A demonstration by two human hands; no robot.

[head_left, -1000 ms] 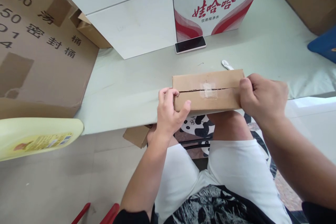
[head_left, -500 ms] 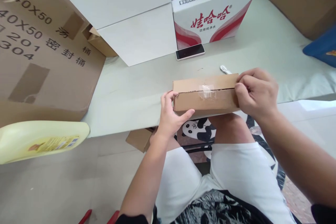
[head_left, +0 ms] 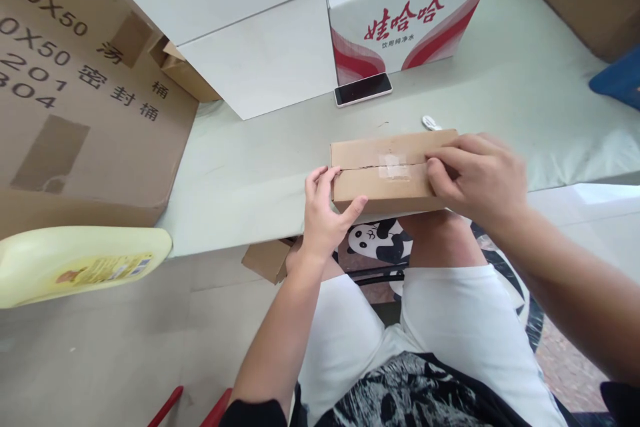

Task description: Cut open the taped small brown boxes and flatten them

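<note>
A small closed cardboard box [head_left: 380,190] lies at the table's front edge, a strip of clear tape [head_left: 394,167] across its top seam. At its left end my left hand [head_left: 323,210] holds the box, fingers curled over the corner and thumb along the front side. My right hand [head_left: 477,177] is on the right part of the top, thumb and fingertips closed in a pinch at the seam, right of the tape. What lies between those fingertips is hidden. Just behind the box, a small white object [head_left: 430,123] is partly covered by it.
A phone [head_left: 363,89] lies before a white and red carton [head_left: 400,27]. White boxes [head_left: 265,53] and a large brown carton [head_left: 100,100] stand at left, with a pale yellow bottle [head_left: 85,265] below. A blue object [head_left: 620,80] is at right. An open cardboard piece [head_left: 265,260] sits below the table edge.
My right hand has slid left along the seam, from the box's right end toward the tape. The gap in the seam has narrowed. My left hand keeps its hold.
</note>
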